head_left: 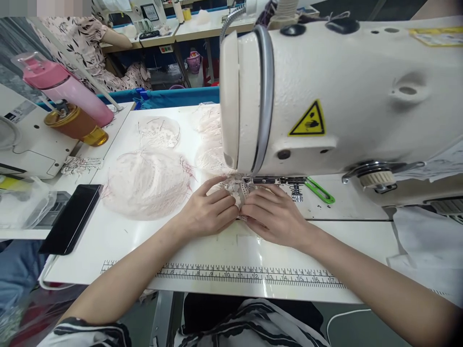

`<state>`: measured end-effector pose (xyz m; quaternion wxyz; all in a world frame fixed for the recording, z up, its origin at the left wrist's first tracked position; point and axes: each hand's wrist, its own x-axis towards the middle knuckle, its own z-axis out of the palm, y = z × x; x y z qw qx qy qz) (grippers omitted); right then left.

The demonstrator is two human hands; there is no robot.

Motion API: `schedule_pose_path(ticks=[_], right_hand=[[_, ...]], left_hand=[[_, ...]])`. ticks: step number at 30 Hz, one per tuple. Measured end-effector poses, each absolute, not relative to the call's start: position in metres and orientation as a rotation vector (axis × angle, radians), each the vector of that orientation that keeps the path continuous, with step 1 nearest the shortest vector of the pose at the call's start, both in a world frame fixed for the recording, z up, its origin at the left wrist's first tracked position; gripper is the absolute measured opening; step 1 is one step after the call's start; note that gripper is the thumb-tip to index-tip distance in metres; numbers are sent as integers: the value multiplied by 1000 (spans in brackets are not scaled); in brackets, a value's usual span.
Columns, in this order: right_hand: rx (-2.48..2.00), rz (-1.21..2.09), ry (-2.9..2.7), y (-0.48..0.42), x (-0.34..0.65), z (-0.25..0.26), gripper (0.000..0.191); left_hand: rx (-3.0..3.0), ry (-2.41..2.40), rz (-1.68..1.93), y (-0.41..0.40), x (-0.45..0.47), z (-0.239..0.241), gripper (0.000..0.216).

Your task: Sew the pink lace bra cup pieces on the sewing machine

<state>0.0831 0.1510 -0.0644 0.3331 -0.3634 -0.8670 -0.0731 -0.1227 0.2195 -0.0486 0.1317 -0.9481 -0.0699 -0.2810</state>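
Observation:
Just in front of the needle area of a white sewing machine, both my hands grip a small piece of pale lace fabric. My left hand has its fingers curled onto the lace's left side, the index finger reaching forward. My right hand pinches the right side, close beside the left fingertips. Part of the lace lies under the presser foot area, and the needle itself is hard to make out. Left of my hands rests a stack of pale lace pieces with red thread ends.
A green thread snipper lies on the machine bed. To the left are a black phone, an amber cup and a pink bottle. A printed ruler runs along the front edge. Another person sits beyond.

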Motion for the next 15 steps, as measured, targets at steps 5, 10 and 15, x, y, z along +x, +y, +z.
schedule_pose_path(ticks=[5, 10, 15], right_hand=[[-862, -158, -2274, 151, 87, -58, 11], [-817, -193, -2317, 150, 93, -63, 14], [-852, -210, -2377, 149, 94, -69, 15]], left_hand=[[-2750, -159, -822, 219, -124, -49, 19], [-2909, -229, -678, 219, -124, -53, 11], [-3077, -410, -478, 220, -124, -62, 55]])
